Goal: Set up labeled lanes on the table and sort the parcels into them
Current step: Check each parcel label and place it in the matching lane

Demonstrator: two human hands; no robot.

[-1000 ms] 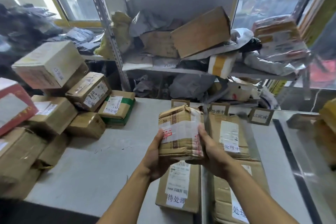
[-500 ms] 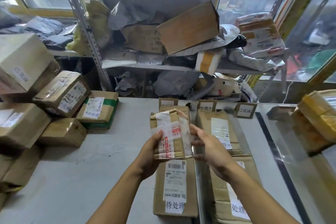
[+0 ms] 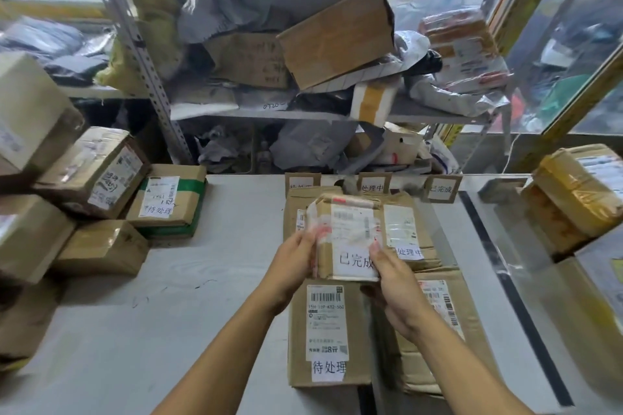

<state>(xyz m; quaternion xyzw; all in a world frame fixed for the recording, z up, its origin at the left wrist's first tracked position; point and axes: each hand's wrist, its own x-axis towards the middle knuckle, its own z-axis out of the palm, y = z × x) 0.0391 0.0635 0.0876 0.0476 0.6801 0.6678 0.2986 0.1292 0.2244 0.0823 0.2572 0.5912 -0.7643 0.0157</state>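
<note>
Two hands hold one taped parcel [image 3: 347, 236] at centre frame, above the lanes: my left hand [image 3: 295, 259] grips its left edge, my right hand [image 3: 392, 280] pinches its lower right corner, thumb over the white sticker reading 已完成. Three cardboard lane signs stand along the table's [image 3: 202, 296] far edge at upper centre; the 已完成 sign [image 3: 441, 189] is the rightmost, up and right of the parcel. I judge the step in hand is placing this parcel in that lane. To do it well I would carry it right past the 处理中 boxes [image 3: 414, 239], set it flat with the sticker up, square to the black tape line [image 3: 499, 263], and let go only once it rests. Below the parcel lies the 待处理 box [image 3: 328, 337], just beside my right wrist
</note>
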